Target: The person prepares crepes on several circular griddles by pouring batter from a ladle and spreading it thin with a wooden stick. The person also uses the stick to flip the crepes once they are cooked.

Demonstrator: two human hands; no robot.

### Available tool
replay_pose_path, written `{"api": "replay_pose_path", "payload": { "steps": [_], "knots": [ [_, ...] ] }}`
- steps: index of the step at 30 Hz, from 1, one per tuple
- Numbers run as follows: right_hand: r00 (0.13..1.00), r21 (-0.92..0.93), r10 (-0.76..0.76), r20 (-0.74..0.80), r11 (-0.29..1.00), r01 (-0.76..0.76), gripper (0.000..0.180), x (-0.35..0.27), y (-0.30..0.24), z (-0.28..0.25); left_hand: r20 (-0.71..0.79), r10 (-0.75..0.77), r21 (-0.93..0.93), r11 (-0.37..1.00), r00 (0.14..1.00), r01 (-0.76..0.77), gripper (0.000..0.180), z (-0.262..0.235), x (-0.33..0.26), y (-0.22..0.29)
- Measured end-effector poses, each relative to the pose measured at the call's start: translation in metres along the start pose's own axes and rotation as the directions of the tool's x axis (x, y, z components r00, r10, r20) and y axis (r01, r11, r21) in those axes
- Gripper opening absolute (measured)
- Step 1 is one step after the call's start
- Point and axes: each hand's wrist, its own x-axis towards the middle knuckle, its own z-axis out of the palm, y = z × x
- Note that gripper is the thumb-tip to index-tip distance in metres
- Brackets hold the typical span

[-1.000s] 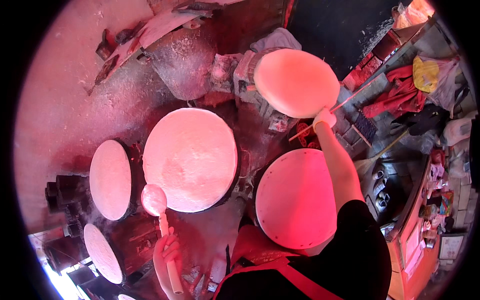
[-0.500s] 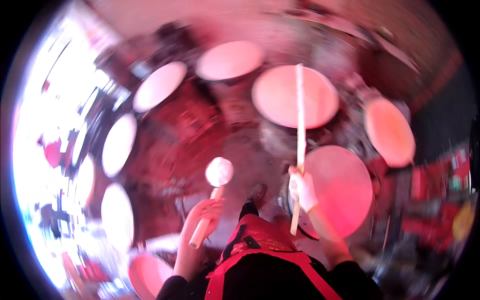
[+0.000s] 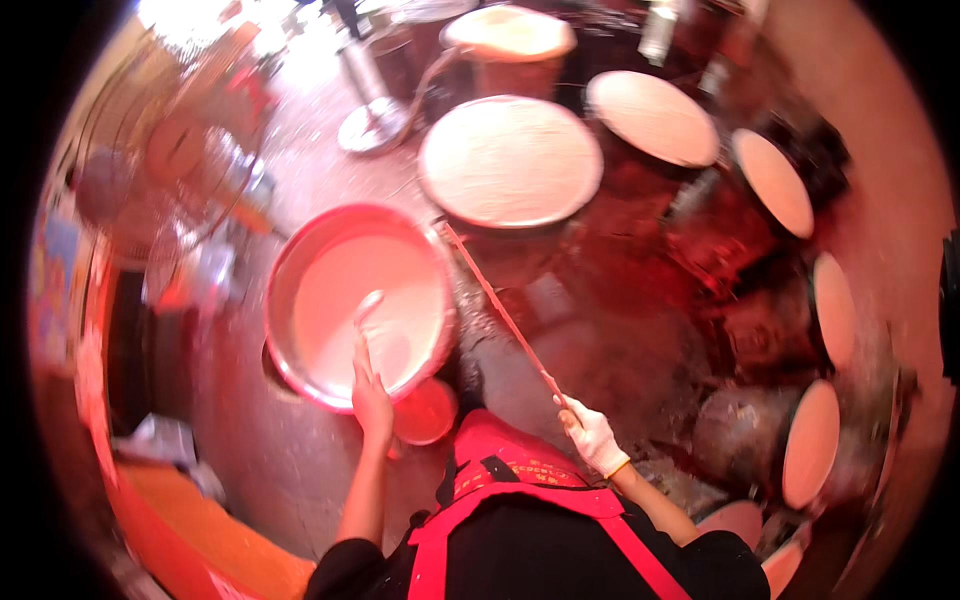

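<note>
My bare left hand [image 3: 372, 400] reaches over the near rim of a large pink basin [image 3: 275, 300]. Its fingers are wrapped round the handle of a ladle [image 3: 370, 303], whose round end is at the surface of pale, milky liquid in the basin. My right hand [image 3: 594, 438], in a white glove, grips a long thin stick [image 3: 505, 318] by its near end. That stick slants away to the far left, its tip between the basin and a wide round vessel [image 3: 510, 165] with a pale, rippled top. A small red bucket [image 3: 425, 412] sits beside the basin, under my left wrist.
Several dark pots with pale round tops, such as one pot [image 3: 735, 430], curve along the right side. A fan [image 3: 175, 150] stands at the far left. Beyond the basin is a metal post on a round base [image 3: 372, 127]. An orange surface [image 3: 200, 525] lies at lower left.
My view has swung left, bringing the basin in front of me. The ladle has gone from in front of me to the liquid. The stick now points far left instead of straight ahead.
</note>
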Motion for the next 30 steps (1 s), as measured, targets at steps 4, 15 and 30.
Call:
{"api": "replay_pose_path", "payload": {
  "steps": [4, 15, 30],
  "knots": [
    [0.933, -0.153, -0.254, 0.254, 0.942, 0.298, 0.043, 0.113, -0.024, 0.071, 0.238, 0.478, 0.601, 0.612, 0.845, -0.515, 0.055, -0.063, 0.119, -0.097],
    [0.852, -0.659, -0.035, 0.523, 0.617, 0.430, 0.065, 0.266, -0.099, 0.208, 0.497, -0.445, -0.806, 0.081, 0.745, 0.586, 0.014, 0.060, 0.196, -0.162],
    [0.765, -0.364, -0.476, 0.434, 0.684, 0.632, 0.072, 0.105, -0.108, 0.057, 0.437, 0.342, -0.622, -0.553, 0.832, 0.554, 0.018, -0.129, 0.064, 0.082]
  ]
}}
